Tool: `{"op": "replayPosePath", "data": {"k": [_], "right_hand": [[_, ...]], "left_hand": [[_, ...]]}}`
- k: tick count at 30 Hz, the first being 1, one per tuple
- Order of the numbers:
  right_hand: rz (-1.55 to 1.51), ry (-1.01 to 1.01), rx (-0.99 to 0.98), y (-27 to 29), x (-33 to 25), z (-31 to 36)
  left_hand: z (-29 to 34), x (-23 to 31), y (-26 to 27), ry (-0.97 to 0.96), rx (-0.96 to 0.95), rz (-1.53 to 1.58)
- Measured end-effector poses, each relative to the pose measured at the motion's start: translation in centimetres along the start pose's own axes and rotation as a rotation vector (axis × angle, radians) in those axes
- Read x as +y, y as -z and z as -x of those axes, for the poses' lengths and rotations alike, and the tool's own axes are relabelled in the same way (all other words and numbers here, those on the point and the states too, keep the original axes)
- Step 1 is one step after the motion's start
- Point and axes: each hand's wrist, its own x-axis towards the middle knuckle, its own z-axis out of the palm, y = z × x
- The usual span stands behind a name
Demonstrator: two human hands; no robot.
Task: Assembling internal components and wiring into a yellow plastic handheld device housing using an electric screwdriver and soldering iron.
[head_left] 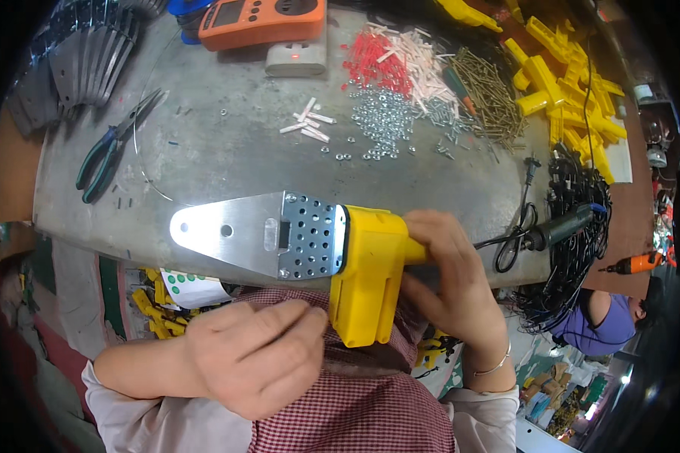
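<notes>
My right hand (455, 275) is wrapped round the handle end of a yellow plastic tool housing (366, 275). Fixed to the housing's left side is a flat silver metal blade plate (230, 230), tapered to a rounded end, with a perforated metal piece (310, 235) between them. The plate reaches out over the table's near edge. Just left of the housing's lower part, my left hand (257, 355) is closed with its fingers curled together. Whatever its fingertips may hold is hidden.
On the grey table (227, 151) lie pliers (109, 151), an orange meter (261, 23), piles of nuts (381, 124), red sleeves (374, 60), long screws (487, 94) and yellow housings (555, 83). Black cables (574, 226) and a dark cylindrical tool (563, 229) lie right. Metal plates (83, 57) stand far left.
</notes>
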Motion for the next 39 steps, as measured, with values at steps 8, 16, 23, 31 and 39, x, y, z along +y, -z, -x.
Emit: {"op": "replayPosePath", "data": {"k": [8, 16, 23, 31, 39], "right_hand": [[0.029, 0.048, -0.036, 0.0, 1.1, 0.3], [0.281, 0.038, -0.486, 3.2, 2.7, -1.9], [0.502, 0.204, -0.079, 0.6, 5.0, -0.9], [-0.134, -0.673, -0.590, 3.1, 3.0, -5.2], [-0.198, -0.676, -0.617, 2.9, 3.8, -5.6]], "left_hand": [[-1.6, 0.9, -5.4, 0.088, -0.083, 0.006], [-1.4, -0.2, -5.1, 0.050, -0.188, 0.004], [-2.8, -0.6, -4.6, 0.013, -0.233, -0.043], [-1.8, -1.3, -5.2, -0.059, 0.110, -0.018], [-3.6, -1.6, -4.3, -0.057, 0.150, 0.058]]}}
